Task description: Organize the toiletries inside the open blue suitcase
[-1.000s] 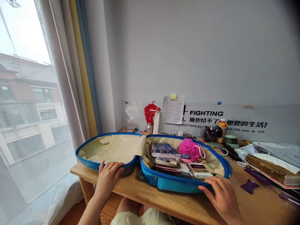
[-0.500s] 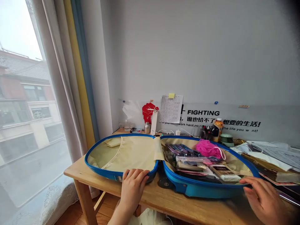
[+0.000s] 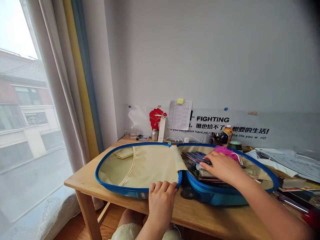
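A blue hard-shell suitcase point(image 3: 120, 188) lies open on a wooden desk point(image 3: 200, 218), both halves lined in beige. Its left half point(image 3: 145, 165) holds nothing but a loose strap. The right half point(image 3: 250, 198) holds packets and a pink bath puff point(image 3: 226, 151). My left hand point(image 3: 161, 201) rests with fingers spread on the near rim where the two halves meet. My right hand point(image 3: 221, 166) reaches into the right half, fingers flat on the dark striped packets point(image 3: 193, 156).
Along the wall stand a small metal bottle point(image 3: 154, 135), an orange drink bottle point(image 3: 227, 132), a green bowl point(image 3: 235, 145) and cables. Papers and books point(image 3: 287, 163) pile at the right. A window with curtains point(image 3: 75, 83) is to the left. My lap shows below the desk.
My right hand left the suitcase's near right rim and moved up into the right half onto the packets. My left hand slid right along the near rim. The view shifted left.
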A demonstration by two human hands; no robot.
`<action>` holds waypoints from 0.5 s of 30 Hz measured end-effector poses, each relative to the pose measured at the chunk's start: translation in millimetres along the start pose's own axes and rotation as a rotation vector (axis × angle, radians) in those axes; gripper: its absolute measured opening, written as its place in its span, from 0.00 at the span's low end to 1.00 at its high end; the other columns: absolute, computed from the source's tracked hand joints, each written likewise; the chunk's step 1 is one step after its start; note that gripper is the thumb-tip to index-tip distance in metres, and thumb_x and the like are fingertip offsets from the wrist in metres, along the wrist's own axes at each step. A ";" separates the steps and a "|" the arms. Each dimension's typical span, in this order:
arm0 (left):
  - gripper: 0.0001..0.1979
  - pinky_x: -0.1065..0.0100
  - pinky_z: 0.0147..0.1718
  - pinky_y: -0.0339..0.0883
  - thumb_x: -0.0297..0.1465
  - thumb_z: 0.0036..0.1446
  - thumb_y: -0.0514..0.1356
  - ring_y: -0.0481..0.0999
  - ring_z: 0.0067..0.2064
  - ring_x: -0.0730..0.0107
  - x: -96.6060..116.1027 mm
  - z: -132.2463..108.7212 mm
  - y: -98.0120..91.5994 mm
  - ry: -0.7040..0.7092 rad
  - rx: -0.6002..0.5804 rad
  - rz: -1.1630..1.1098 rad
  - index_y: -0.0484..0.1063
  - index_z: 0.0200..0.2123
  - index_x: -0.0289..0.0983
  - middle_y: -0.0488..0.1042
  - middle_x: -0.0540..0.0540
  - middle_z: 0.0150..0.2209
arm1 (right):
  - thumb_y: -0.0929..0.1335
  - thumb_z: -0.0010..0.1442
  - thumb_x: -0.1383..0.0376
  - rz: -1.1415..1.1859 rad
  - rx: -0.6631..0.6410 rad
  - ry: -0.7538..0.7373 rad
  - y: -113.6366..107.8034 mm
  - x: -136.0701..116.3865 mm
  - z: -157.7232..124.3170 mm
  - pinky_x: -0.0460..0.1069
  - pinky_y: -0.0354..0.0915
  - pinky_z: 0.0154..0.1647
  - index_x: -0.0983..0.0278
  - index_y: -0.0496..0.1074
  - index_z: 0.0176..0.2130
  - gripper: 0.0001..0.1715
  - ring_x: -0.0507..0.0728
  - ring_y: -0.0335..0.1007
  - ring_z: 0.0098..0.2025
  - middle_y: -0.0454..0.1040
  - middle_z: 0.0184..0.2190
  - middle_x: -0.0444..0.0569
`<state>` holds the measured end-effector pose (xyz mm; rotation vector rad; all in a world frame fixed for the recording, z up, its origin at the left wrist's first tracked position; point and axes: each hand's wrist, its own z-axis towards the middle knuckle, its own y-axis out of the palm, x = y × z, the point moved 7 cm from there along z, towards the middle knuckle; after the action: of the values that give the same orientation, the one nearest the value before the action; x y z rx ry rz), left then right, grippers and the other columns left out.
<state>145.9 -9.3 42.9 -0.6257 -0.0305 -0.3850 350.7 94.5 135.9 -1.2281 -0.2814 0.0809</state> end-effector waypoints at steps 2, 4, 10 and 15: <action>0.08 0.62 0.33 0.57 0.30 0.61 0.58 0.71 0.31 0.70 -1.5 0.6 0.1 -0.002 -0.019 -0.002 0.75 0.41 0.47 0.74 0.53 0.29 | 0.62 0.60 0.52 -0.078 -0.104 0.013 4.2 -14.3 10.3 0.56 0.66 0.42 0.67 0.75 0.43 0.24 0.66 0.71 0.49 0.75 0.44 0.61; 0.08 0.62 0.34 0.58 0.30 0.61 0.58 0.71 0.32 0.70 -3.6 0.1 -2.0 -0.005 -0.024 -0.027 0.74 0.42 0.47 0.75 0.53 0.30 | 0.64 0.58 0.55 -0.098 -0.157 0.018 6.9 -25.8 19.7 0.57 0.66 0.42 0.68 0.75 0.43 0.23 0.67 0.71 0.49 0.75 0.44 0.64; 0.14 0.58 0.54 0.57 0.31 0.62 0.55 0.73 0.46 0.65 -13.4 -13.3 -17.8 0.001 0.046 -0.091 0.72 0.50 0.47 0.77 0.49 0.41 | 0.64 0.57 0.64 -0.105 -0.260 0.082 20.3 -34.8 40.7 0.56 0.67 0.37 0.70 0.76 0.40 0.16 0.65 0.75 0.42 0.76 0.41 0.65; 0.16 0.56 0.64 0.40 0.29 0.61 0.54 0.70 0.53 0.64 -46.4 -30.4 -40.9 -0.021 0.121 0.006 0.71 0.51 0.47 0.76 0.50 0.47 | 0.64 0.56 0.66 -0.096 -0.287 0.106 18.2 -32.8 46.8 0.54 0.67 0.37 0.69 0.77 0.41 0.15 0.62 0.75 0.42 0.77 0.40 0.61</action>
<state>85.5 -41.3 34.7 -0.5101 -0.0712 -0.3680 308.8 136.6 127.6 -1.4964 -0.2652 -0.1108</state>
